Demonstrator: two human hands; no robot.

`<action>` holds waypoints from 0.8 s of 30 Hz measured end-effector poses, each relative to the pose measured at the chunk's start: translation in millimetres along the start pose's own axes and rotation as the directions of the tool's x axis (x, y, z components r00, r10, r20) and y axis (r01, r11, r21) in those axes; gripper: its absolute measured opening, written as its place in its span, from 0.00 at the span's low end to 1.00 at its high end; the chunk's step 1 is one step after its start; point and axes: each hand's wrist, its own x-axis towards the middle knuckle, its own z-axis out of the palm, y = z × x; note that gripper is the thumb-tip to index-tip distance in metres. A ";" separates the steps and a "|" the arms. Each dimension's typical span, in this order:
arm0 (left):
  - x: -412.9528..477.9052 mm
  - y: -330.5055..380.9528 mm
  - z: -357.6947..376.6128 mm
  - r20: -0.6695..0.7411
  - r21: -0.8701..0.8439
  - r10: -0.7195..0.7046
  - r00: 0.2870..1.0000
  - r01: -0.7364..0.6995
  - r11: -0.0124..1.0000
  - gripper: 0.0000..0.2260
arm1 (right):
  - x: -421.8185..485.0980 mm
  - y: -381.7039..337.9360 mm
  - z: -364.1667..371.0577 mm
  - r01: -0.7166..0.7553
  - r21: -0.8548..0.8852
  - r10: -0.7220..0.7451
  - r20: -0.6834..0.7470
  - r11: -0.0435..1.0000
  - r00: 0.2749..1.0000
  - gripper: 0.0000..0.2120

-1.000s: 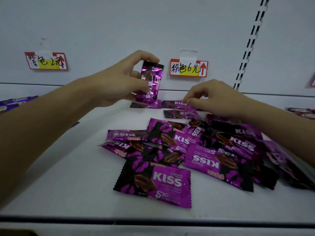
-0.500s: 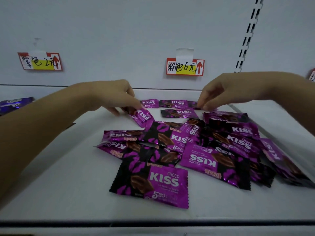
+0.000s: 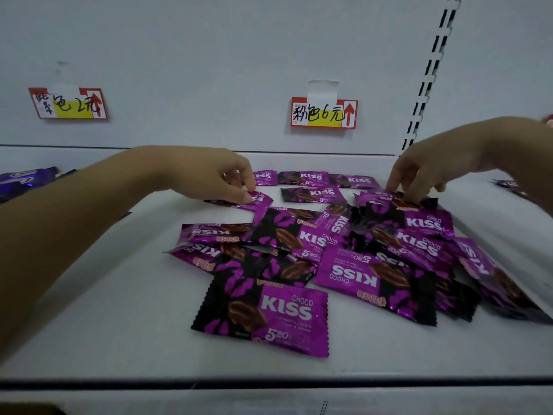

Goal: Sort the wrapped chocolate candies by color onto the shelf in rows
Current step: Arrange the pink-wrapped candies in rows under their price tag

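Shelf holds a loose pile of purple candies and a short back row of the same near the wall. Left hand pinches a flat packet beside that row; right hand pinches a second packet at the pile's far edge.

Dim, cool, diffuse light on a white shelf, seen through a wide-angle lens.
The shelf reads grey-blue, with only faint, soft shadows under the candy wrappers. Their purple foil catches small glints. The wrappers nearest the camera are sharp, while the far row is soft and those at the right edge look stretched and smeared. The slotted upright leans from lens distortion.
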 end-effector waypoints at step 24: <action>-4.2 24.9 21.7 -0.080 0.007 0.133 0.988 -0.133 0.991 0.40 | 7.4 8.0 2.5 0.065 0.399 -0.049 -0.050 0.915 0.998 0.04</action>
